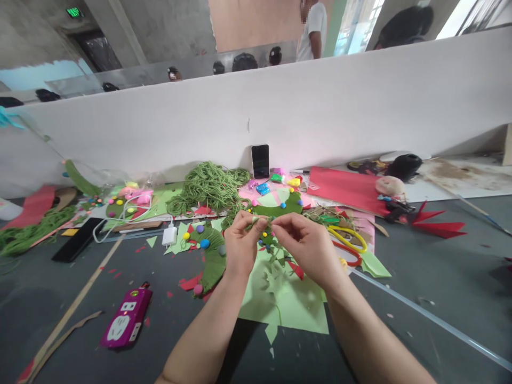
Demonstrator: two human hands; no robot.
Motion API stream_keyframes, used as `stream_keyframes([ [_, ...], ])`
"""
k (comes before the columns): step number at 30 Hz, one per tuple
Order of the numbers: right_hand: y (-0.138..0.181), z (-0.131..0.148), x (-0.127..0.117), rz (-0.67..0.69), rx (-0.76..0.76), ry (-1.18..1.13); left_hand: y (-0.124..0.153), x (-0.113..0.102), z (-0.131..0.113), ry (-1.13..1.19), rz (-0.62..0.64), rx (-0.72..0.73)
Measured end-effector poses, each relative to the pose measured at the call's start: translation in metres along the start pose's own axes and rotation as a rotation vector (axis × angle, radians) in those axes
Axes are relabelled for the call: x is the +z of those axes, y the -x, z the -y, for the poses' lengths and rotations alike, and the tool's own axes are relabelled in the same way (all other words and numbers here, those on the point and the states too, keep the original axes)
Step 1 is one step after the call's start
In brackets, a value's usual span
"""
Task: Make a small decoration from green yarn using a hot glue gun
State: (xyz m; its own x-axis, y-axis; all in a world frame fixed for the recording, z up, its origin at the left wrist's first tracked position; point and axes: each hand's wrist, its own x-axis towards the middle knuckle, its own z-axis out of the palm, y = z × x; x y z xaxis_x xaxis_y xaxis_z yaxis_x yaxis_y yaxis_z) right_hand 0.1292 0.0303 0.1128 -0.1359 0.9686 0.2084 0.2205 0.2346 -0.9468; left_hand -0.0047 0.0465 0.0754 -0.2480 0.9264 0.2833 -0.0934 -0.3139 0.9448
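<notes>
Over the light green paper sheet (296, 312), my left hand (242, 245) and my right hand (302, 242) come close together, fingertips pinched. Between them shows a small green piece (262, 218); whether it is yarn or paper I cannot tell. Beneath my hands lie cut green leaf shapes (274, 280) and small coloured pom-poms. To the left of my left hand rests a dark green curved cutout (214, 258) with pom-poms on it. Another green cutout (294, 204) lies just beyond my right hand. Yellow-handled scissors (354, 234) are beside my right wrist.
Behind my hands sit a heap of green yarn (210, 184) and an upright phone (260, 161) against the white partition (168, 128). A purple power strip (127, 314), white charger (170, 235), red board (344, 189), orange-handled scissors (352, 257) and clear rod (432, 317) lie around.
</notes>
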Motion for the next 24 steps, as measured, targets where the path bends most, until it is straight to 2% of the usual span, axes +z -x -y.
stream_keyframes([
  [6,0.01,0.005,0.0,-0.126,-0.223,0.308,0.001,-0.002,-0.005,-0.152,0.0,0.127],
  [11,0.012,0.009,0.0,-0.125,-0.274,0.373,0.005,-0.002,-0.008,-0.223,0.008,0.224],
  [17,0.011,0.01,-0.001,-0.094,-0.198,0.275,0.007,-0.001,-0.008,-0.274,-0.004,0.318],
  [24,0.008,0.011,-0.006,-0.035,0.033,0.007,0.009,-0.004,-0.003,-0.355,0.008,0.514],
])
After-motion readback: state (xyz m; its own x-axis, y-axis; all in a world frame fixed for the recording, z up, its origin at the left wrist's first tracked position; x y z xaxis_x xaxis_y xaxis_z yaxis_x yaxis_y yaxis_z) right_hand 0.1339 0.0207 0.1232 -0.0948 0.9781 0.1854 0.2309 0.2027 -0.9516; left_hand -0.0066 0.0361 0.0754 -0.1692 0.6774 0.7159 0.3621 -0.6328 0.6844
